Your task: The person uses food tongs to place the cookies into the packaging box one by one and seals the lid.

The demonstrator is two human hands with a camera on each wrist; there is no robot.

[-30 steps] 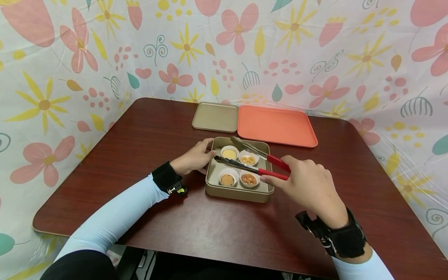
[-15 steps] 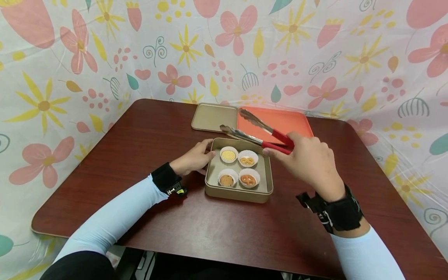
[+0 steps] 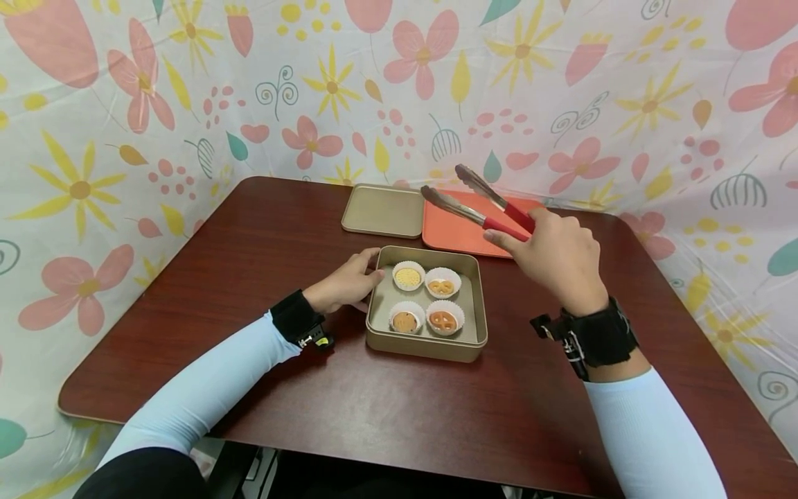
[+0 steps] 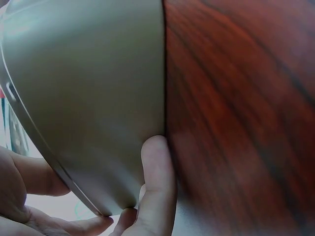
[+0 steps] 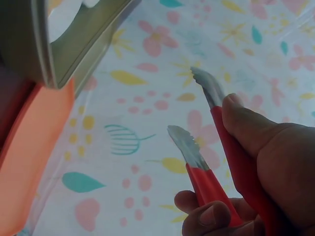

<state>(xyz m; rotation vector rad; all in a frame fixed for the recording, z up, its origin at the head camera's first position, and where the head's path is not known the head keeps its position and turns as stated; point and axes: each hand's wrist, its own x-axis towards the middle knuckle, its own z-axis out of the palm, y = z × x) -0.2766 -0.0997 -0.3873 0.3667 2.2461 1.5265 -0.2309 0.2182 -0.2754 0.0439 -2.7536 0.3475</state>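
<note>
On the table, a gold rectangular tin (image 3: 424,348) stands uncovered. Several white paper cups inside it hold baked treats: a pale yellow piece (image 3: 408,277), small golden pretzel-like pieces (image 3: 441,287), a round brown cookie (image 3: 404,322) and a brown pretzel (image 3: 443,320). My left hand (image 3: 345,283) grips the tin's far left corner, fingertips (image 4: 158,164) against its outer wall in the left wrist view. My right hand (image 3: 561,258) holds metal tongs (image 3: 458,208) with red grips above the orange tray's near side. The tong arms are spread, nothing between their tips (image 5: 184,140).
Behind the tin lies a flat gold lid or tray (image 3: 383,210). Beside it is an orange tray (image 3: 461,239), partly covered by the tongs and right hand. A flowered cloth (image 3: 249,83) hangs behind the brown table (image 3: 280,402).
My right hand has lifted the tongs up and away from over the tin, back towards the orange tray. The left hand and the tin have stayed in place.
</note>
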